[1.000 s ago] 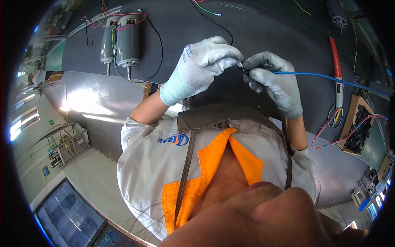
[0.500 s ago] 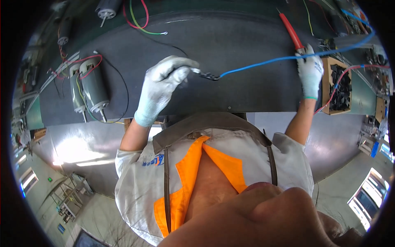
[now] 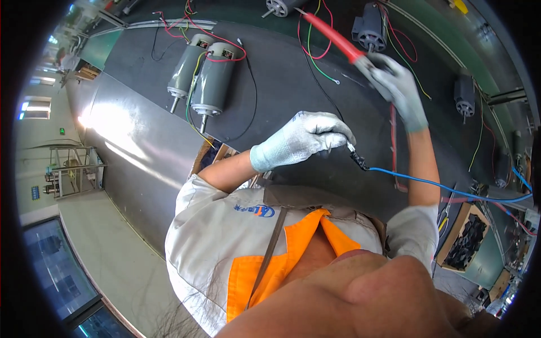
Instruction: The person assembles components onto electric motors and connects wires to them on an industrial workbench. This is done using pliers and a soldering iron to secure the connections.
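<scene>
My left hand point(image 3: 307, 141), in a white knit glove, is closed in a pinch on the black-wrapped end point(image 3: 358, 160) of a blue cable point(image 3: 417, 177). A thin black wire point(image 3: 322, 90) runs down to the same fingertips; the contact between them is hidden. Held in my gloved right hand point(image 3: 394, 84) is a red test probe point(image 3: 332, 36), its red lead hanging below. The probe's thin metal tip points up and left, beside a grey motor point(image 3: 280, 7) at the top edge. Whether the tip touches the motor, I cannot tell.
Two grey motors point(image 3: 214, 84) with coloured wires lie on the dark table at the left. More motors point(image 3: 371, 28) stand along the far side, one point(image 3: 464, 96) at the right. A cardboard box point(image 3: 451, 248) of small black parts sits at the lower right.
My view has turned, so the table appears tilted. My right hand has swung the red probe from the right side up toward the motor. My left hand keeps its pinch on the cable end.
</scene>
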A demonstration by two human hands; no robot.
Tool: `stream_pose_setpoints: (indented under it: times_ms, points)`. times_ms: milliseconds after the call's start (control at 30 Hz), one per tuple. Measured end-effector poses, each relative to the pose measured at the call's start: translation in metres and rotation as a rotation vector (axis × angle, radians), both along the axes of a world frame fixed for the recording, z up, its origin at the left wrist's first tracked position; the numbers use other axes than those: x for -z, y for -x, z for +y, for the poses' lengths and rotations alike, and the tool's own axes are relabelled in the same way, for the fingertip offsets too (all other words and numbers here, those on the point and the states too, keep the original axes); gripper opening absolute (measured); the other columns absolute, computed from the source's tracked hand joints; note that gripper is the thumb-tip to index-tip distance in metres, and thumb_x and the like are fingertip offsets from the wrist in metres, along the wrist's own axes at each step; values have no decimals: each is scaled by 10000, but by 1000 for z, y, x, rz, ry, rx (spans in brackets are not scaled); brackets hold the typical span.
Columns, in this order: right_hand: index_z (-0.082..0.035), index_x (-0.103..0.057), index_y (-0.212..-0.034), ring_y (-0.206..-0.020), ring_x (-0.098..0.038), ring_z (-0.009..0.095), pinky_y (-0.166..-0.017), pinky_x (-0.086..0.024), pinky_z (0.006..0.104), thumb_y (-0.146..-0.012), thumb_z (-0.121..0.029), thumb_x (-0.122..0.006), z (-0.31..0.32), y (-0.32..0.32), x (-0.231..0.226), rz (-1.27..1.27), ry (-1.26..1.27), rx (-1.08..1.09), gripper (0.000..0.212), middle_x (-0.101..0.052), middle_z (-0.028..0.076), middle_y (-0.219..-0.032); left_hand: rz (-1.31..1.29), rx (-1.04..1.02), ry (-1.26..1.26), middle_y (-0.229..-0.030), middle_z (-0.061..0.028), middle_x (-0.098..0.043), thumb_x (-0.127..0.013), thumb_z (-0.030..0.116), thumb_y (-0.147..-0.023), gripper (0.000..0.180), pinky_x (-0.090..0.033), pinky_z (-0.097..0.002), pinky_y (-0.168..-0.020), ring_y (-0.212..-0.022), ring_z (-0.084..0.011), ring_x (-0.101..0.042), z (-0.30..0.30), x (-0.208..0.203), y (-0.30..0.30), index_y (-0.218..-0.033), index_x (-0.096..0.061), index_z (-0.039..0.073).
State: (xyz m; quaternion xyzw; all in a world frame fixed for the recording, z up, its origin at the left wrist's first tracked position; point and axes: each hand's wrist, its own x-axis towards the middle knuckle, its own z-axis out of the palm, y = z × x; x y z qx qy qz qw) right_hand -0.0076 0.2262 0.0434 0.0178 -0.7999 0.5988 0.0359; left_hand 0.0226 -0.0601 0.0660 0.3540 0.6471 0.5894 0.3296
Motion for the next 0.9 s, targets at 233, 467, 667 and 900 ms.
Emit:
stream_pose_setpoints:
  times_ms: [233,467,667,900]
  points:
    - [-39,-748,-1085,-777,-687,160,-715,-538,326,-812,-297,-777,-34,141,47,-5,-193,-74,377,-731,87,-861,174,-15,-89,-949,-44,-680,-668,265,-980,264,-488,-262,-628,-701,-96,-595,7,1,19,-1080,-734,30]
    - [-85,-721,-955,-852,-686,382,-786,-527,502,-902,-386,-666,-53,74,-1,-75,-545,71,310,-701,198,-870,94,-36,-38,-938,-85,-684,-663,150,-956,184,-524,-306,-746,-805,-149,-643,9,2,26,-1055,-717,4]
    - [-57,-693,-1107,-954,-682,368,-811,-543,440,-909,-252,-707,60,-154,-7,245,-716,419,278,-715,160,-1011,-11,19,-44,-909,-54,-661,-649,150,-978,190,-513,-260,-661,-725,-96,-612,23,9,18,-1065,-721,-3]
    - [-13,-533,-1423,-1075,-651,319,-974,-477,418,-880,-476,-714,12,-237,-22,209,-437,235,736,-689,190,-1210,100,114,76,-908,-53,-667,-633,104,-966,156,-503,-258,-658,-702,-94,-608,45,16,6,-1058,-712,5]
